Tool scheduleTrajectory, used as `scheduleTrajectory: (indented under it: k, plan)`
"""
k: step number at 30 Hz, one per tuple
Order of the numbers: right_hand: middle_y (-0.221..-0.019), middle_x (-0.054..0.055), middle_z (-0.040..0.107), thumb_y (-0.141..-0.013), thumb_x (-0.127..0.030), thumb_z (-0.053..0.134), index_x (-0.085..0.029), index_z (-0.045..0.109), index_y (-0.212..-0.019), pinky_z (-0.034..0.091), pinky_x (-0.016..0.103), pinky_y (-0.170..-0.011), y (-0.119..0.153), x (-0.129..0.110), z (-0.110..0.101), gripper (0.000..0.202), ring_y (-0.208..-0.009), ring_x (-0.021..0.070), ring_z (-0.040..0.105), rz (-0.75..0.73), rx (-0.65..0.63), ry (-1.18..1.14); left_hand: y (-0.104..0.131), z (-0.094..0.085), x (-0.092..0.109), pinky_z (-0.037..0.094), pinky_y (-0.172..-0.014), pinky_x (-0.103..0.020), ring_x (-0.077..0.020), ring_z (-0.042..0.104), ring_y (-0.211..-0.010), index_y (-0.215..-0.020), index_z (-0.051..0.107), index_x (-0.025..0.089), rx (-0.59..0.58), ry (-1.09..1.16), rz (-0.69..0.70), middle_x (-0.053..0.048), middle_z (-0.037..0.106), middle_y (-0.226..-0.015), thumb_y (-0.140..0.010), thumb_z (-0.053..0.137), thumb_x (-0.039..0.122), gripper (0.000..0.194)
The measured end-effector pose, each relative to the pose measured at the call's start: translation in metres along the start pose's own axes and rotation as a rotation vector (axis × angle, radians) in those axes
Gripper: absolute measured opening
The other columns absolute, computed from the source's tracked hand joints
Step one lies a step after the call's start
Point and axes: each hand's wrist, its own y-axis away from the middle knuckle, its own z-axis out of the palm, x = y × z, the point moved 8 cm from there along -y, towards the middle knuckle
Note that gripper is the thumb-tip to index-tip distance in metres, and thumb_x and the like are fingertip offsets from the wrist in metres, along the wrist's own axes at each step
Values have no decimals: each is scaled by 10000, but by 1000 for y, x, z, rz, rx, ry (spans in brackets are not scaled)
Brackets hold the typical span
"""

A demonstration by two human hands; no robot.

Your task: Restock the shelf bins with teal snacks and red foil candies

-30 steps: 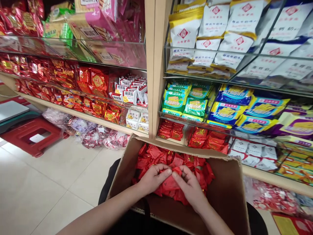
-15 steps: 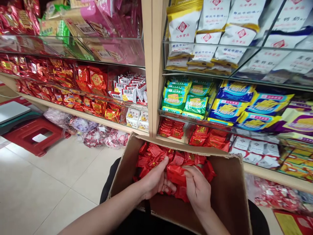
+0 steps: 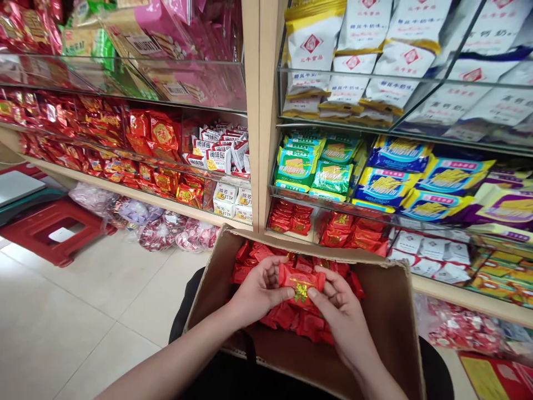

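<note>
Between both hands, above an open cardboard box, is a red wrapped snack packet with green and gold print facing up. My left hand is closed on its left end, thumb on top. My right hand grips the right end, thumb pressed on the front and fingers behind. Below them, many loose red packets fill part of the box, some hidden by my hands. The box rests on my lap against the shelf front.
Shelf compartments ahead hold red packets, green biscuit packs, blue-yellow packs and white bags. A wooden upright divides the shelves. On the tiled floor are a red stool and plastic bags of goods.
The red packet has been turned so its printed face shows. My left hand, open beside it before, now holds its left end; my right hand has shifted its grip.
</note>
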Motion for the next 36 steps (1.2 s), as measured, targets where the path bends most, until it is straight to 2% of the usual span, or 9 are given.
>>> scheduleTrajectory:
  k: [5, 10, 12, 14, 17, 21, 24, 30, 36]
  plan:
    - [-1034, 64, 621, -666, -288, 658, -212, 482, -1017, 463, 346, -827, 6, 10, 12, 400, -936, 193, 583, 43, -83, 25, 5, 0, -11, 439, -643, -224, -86, 544, -664, -894, 457, 164, 35, 131, -42, 10, 578, -726, -573, 725, 182, 419]
    - [-774, 30, 651, -689, -338, 625, -213, 461, -1009, 504, 287, -551, 8, 6, -1, 380, -590, 153, 593, -17, 53, 151, 13, -1, 0, 444, -605, -221, -89, 530, -647, -876, 422, 188, 64, -139, 52, 8, 549, -762, -665, 648, 249, 315]
    - [-801, 37, 633, -705, -322, 606, -222, 474, -1030, 489, 275, -519, 5, -24, -10, 365, -576, 148, 575, -220, 123, 367, 14, -6, 29, 449, -723, -269, -131, 537, -802, -962, 448, 192, 72, -478, 255, -39, 547, -907, -719, 582, 235, 281]
    - [-941, 64, 596, -741, -275, 560, -237, 488, -1068, 490, 314, -643, -1, -63, -8, 338, -739, 180, 580, -512, 123, 663, 14, -12, 62, 403, -846, -324, -172, 493, -957, -1024, 475, 198, 76, -834, 496, -69, 525, -1021, -752, 528, 204, 277]
    - [-1052, 93, 543, -790, -216, 464, -219, 434, -1168, 423, 383, -827, -24, -94, 12, 379, -973, 223, 503, -778, -13, 1101, -2, -36, 93, 374, -878, -356, -192, 467, -1005, -1031, 499, 194, 167, -1211, 640, -72, 530, -1033, -785, 469, 191, 248]
    - [-951, 111, 573, -807, -160, 398, -125, 332, -1239, 435, 332, -759, -88, -82, 31, 439, -920, 217, 515, -578, -179, 1544, -36, -77, 100, 380, -856, -356, -205, 487, -985, -1052, 501, 170, 330, -1438, 557, -84, 547, -1028, -805, 443, 255, 268]
    - [-939, 115, 590, -804, -83, 369, -127, 427, -1156, 423, 323, -745, -136, -61, 36, 359, -950, 224, 512, -318, -215, 1795, -51, -92, 88, 397, -775, -325, -196, 525, -893, -976, 544, 167, 367, -1521, 462, -72, 584, -936, -820, 408, 276, 234]
    - [-970, 59, 589, -842, -239, 454, -137, 542, -987, 469, 361, -734, -204, -15, 31, 198, -859, 169, 567, -65, -320, 1910, -50, -94, 72, 337, -660, -316, -187, 528, -731, -776, 565, 186, 398, -1713, 356, -38, 587, -717, -850, 309, 257, 275]
    - [-1034, 53, 566, -822, -285, 493, -149, 537, -1011, 470, 371, -764, -229, 22, 29, 237, -894, 167, 559, 0, -496, 1910, -52, -96, 73, 300, -635, -307, -180, 512, -703, -710, 525, 186, 392, -1737, 335, -28, 573, -691, -846, 301, 252, 270]
